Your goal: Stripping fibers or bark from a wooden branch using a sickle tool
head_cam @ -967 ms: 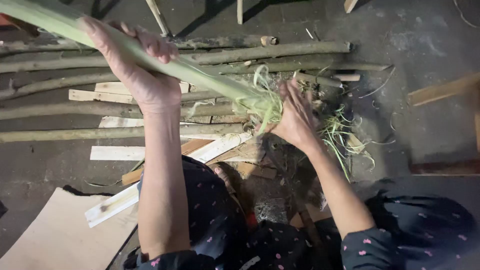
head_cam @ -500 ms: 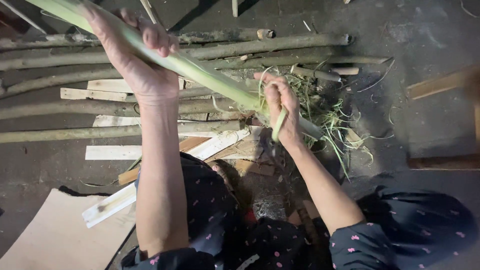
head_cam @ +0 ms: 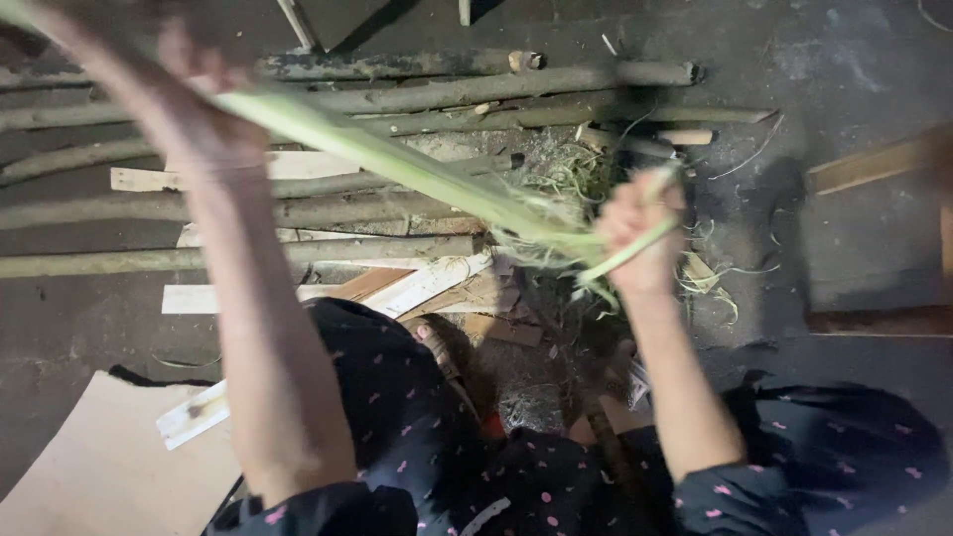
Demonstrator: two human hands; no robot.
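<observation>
A long pale-green plant stalk [head_cam: 397,164] runs from the upper left down to the middle right. My left hand [head_cam: 204,109], blurred, grips it high up near the top left. My right hand [head_cam: 635,223] is closed on a thin green strip [head_cam: 620,260] peeling off at the stalk's frayed lower end, where loose fibres hang.
Several long wooden poles [head_cam: 476,94] and pale flat boards [head_cam: 308,164] lie on the dark floor behind the stalk. Green fibre scraps [head_cam: 710,283] litter the floor at the right. A cardboard sheet [head_cam: 89,467] lies at bottom left; wooden boards [head_cam: 874,164] are at the right.
My right hand has let go of the stalk's frayed end, taken a thin strip and pulled it away to the right. My left hand has lifted slightly with the stalk.
</observation>
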